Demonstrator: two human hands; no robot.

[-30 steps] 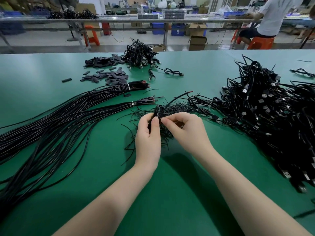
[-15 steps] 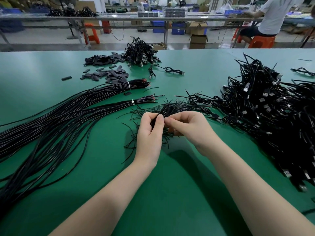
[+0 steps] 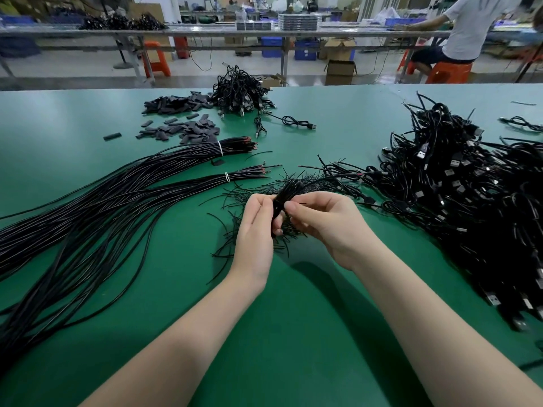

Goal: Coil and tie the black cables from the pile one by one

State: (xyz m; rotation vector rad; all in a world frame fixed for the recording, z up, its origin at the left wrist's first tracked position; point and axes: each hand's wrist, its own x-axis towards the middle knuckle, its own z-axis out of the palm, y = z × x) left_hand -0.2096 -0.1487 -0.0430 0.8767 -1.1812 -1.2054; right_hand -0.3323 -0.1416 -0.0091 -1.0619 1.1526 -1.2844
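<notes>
My left hand (image 3: 255,227) clamps the coiled cable (image 3: 277,202) upright above the table (image 3: 308,333), and my right hand (image 3: 329,223), touching its right side, pinches the thin tie (image 3: 298,204) there, while the pile (image 3: 470,201) lies well to the right.

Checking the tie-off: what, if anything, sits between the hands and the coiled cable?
Nothing visible. The left hand and right hand both already grip the coiled cable directly, above the loose twist ties.

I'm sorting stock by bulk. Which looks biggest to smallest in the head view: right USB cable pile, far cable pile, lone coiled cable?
1. Right USB cable pile, though nearest.
2. Far cable pile.
3. Lone coiled cable.
</notes>
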